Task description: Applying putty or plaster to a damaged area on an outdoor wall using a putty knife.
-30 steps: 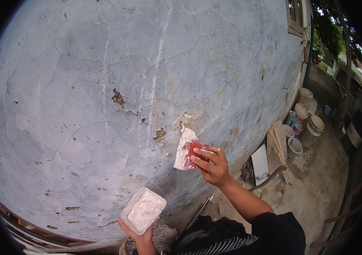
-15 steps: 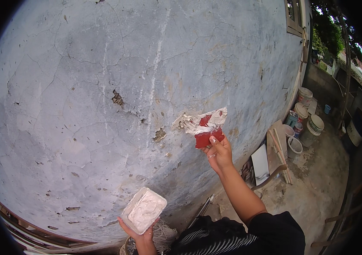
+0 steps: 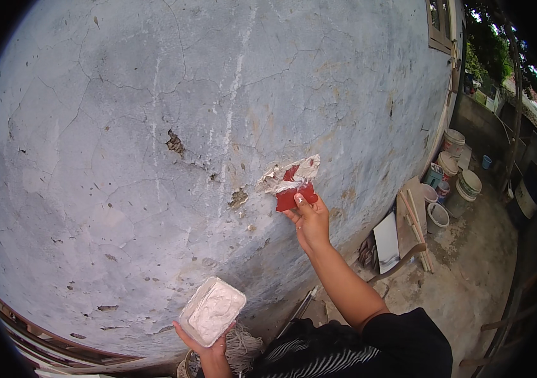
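Note:
Between the fingers and thumb of my right hand (image 3: 310, 220) is a red putty scraper (image 3: 294, 196), its upper blade smeared with off-white filler. The blade lies against the cracked grey-blue wall (image 3: 123, 151), over a patch of the same filler. Left of it, two chipped holes show in the plaster, one small hole (image 3: 237, 198) close by and another hole (image 3: 174, 143) farther off. Low in front of the wall, my left hand (image 3: 208, 349) holds up a white rectangular tub (image 3: 241, 301) from underneath. Pale filler (image 3: 215, 309) fills much of the tub.
At right, several buckets (image 3: 468, 184) stand along the wall's base. Wooden sticks (image 3: 416, 230), a board and a white panel (image 3: 386, 240) lean nearby on the concrete floor (image 3: 464, 277). Below my left arm is a bundle of pale strands (image 3: 243, 349). A window frame (image 3: 438, 28) sits upper right.
My right hand has moved the scraper left and slightly up across the wall, over the filler patch. My left hand and the tub have hardly shifted.

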The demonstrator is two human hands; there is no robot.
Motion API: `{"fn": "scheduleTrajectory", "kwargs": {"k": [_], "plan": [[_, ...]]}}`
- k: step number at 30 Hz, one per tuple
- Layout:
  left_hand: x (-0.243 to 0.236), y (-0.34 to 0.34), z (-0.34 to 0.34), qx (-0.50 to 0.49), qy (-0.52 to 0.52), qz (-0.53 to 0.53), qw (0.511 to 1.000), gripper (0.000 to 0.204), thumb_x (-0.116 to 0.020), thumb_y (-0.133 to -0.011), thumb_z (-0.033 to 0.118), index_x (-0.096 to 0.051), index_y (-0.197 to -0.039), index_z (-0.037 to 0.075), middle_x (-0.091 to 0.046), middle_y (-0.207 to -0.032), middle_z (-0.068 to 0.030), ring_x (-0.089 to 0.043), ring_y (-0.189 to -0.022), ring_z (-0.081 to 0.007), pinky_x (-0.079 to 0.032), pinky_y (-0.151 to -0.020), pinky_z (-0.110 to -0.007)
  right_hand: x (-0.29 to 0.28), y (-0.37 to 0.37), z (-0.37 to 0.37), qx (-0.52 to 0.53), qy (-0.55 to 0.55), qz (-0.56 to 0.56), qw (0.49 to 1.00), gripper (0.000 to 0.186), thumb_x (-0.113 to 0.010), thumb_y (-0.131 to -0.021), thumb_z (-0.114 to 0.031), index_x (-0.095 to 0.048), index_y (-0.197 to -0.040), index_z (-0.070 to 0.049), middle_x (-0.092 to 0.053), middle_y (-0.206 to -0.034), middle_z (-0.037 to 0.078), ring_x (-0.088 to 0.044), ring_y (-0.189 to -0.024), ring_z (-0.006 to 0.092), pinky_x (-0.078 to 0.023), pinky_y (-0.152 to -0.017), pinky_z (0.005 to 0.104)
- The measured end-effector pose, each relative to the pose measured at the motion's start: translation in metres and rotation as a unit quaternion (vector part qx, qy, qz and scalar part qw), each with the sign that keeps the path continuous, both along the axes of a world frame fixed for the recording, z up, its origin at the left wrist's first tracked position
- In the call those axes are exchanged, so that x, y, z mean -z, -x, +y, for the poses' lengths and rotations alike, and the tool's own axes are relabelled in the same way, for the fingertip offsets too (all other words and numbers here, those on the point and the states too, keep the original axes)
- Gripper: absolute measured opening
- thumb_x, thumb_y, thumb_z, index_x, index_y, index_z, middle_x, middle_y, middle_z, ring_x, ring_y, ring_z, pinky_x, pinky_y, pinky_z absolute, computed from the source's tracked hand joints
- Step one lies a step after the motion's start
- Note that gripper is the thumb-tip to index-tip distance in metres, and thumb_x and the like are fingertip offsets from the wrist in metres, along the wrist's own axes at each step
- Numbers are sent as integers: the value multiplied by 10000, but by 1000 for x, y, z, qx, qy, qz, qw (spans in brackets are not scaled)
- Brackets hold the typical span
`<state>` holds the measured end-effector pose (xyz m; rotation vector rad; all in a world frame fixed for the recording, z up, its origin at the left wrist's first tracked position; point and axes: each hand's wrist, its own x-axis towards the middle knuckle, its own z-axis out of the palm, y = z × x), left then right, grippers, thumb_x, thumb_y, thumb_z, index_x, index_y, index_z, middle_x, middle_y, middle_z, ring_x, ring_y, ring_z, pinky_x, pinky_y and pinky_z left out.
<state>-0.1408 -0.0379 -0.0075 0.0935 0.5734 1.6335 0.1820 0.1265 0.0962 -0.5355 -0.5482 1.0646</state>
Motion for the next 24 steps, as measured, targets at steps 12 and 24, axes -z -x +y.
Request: {"fn": "scheduleTrajectory", "kwargs": {"k": [12, 24], "plan": [[0, -4, 1, 25, -16, 6, 1000, 1003, -417, -903, 818, -322, -1615, 119, -435, -1578, -252, -549, -1272, -595, -582, -709, -790, -1, 5, -5, 27, 53, -5, 998, 158, -664, -1035, -96, -640, -1180, -38, -726, -1065, 57, -710, -908, 153, -641, -760, 309], [-3, -5, -5, 2, 10, 13, 1000, 991, -402, -905, 824, -346, -1605, 126, -465, -1560, -241, -562, -1261, -587, -589, -691, -779, 17, 4, -8, 28, 81, -2, 996, 130, -685, -1020, -103, -652, -1133, -49, -719, -1038, 50, -690, -875, 142, -638, -748, 316]]}}
